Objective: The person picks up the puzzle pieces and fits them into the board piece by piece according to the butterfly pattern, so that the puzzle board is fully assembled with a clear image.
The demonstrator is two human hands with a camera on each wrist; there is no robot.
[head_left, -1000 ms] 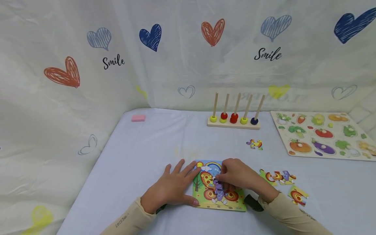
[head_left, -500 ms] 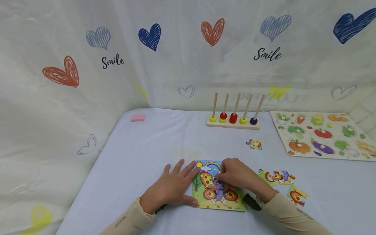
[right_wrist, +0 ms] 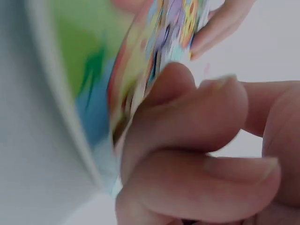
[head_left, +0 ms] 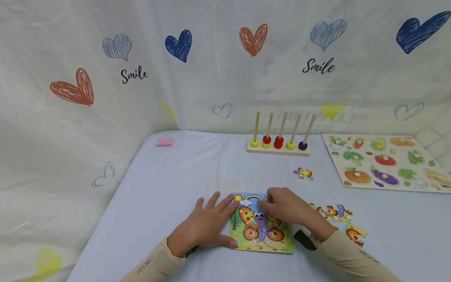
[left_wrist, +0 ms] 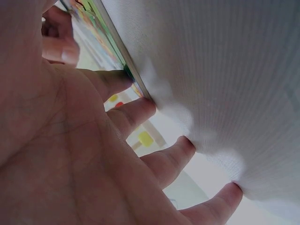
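A square jigsaw puzzle (head_left: 262, 237) with a butterfly picture lies flat on the white-covered table, in the middle of the head view. Spread over its left edge is my left hand (head_left: 208, 225), thumb and some fingertips on the board, others on the cloth. The left wrist view shows those fingers (left_wrist: 166, 164) straight and apart. My right hand (head_left: 287, 205) rests on the puzzle's upper right part, covering that corner. In the right wrist view its fingers (right_wrist: 192, 117) are curled against the board's surface, and no loose piece shows between fingers and thumb.
Several loose puzzle pieces (head_left: 355, 233) lie to the right, partly behind the right forearm; one piece (head_left: 303, 173) lies farther back. A peg counter with coloured beads (head_left: 278, 150) stands at the back. A vegetable board (head_left: 387, 162) lies back right, a pink block (head_left: 164, 142) back left.
My right hand has shifted slightly up and away over the puzzle, uncovering the butterfly's face and part of its right wing. The left hand stays in place.
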